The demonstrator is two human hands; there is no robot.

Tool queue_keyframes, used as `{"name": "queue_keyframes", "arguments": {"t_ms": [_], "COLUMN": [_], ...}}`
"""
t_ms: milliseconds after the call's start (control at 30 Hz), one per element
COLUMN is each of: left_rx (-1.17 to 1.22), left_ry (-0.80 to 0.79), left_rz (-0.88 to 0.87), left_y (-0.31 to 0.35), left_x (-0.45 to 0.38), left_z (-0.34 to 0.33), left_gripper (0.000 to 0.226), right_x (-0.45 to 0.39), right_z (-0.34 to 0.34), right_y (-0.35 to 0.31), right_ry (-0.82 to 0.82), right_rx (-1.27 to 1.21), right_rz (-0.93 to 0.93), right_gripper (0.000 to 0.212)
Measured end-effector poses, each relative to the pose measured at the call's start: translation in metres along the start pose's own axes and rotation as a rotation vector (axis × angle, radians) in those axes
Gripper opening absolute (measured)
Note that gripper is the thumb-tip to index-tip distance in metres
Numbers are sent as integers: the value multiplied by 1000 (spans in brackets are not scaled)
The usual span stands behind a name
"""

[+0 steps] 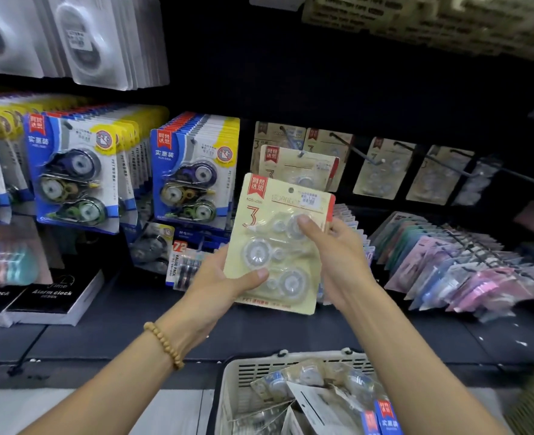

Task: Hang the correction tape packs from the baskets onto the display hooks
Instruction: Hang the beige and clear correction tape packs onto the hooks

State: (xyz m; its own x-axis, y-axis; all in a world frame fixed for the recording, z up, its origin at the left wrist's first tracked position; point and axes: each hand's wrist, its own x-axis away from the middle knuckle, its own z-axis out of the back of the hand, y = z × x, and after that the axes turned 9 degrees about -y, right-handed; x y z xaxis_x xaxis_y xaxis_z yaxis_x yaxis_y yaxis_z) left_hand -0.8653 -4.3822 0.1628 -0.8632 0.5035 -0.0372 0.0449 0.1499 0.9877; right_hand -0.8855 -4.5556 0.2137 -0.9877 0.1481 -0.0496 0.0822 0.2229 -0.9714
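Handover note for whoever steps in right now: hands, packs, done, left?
Left hand and right hand both grip one cream correction tape pack, held upright in front of the hooks, not yet hung.
One matching cream pack already hangs on the hook just behind it; the hooks to the right are thinly stocked.
The basket below holds more packs.
Left: hang this pack, then empty the basket.

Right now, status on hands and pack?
Left hand and right hand both grip cream pack. Off the hook, just below it. One pack already hangs there.
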Motion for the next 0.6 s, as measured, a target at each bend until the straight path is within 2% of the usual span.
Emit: {"name": "queue_keyframes", "arguments": {"t_ms": [133,233,600], "left_rx": [-91,-88,-143], "left_ry": [77,168,243], "left_rz": [57,116,204], "left_y": [-5,-7,-29], "left_x": [-7,-13,-18], "left_z": [-17,-18,-1], "left_gripper": [18,7,7], "right_x": [-15,-35,-92], "right_z": [6,16,22], "right_y": [-21,-36,-39], "right_ry": [156,207,256], "right_rx": [163,256,416], "right_rz": [102,155,134], "right_gripper": [25,25,17]}}
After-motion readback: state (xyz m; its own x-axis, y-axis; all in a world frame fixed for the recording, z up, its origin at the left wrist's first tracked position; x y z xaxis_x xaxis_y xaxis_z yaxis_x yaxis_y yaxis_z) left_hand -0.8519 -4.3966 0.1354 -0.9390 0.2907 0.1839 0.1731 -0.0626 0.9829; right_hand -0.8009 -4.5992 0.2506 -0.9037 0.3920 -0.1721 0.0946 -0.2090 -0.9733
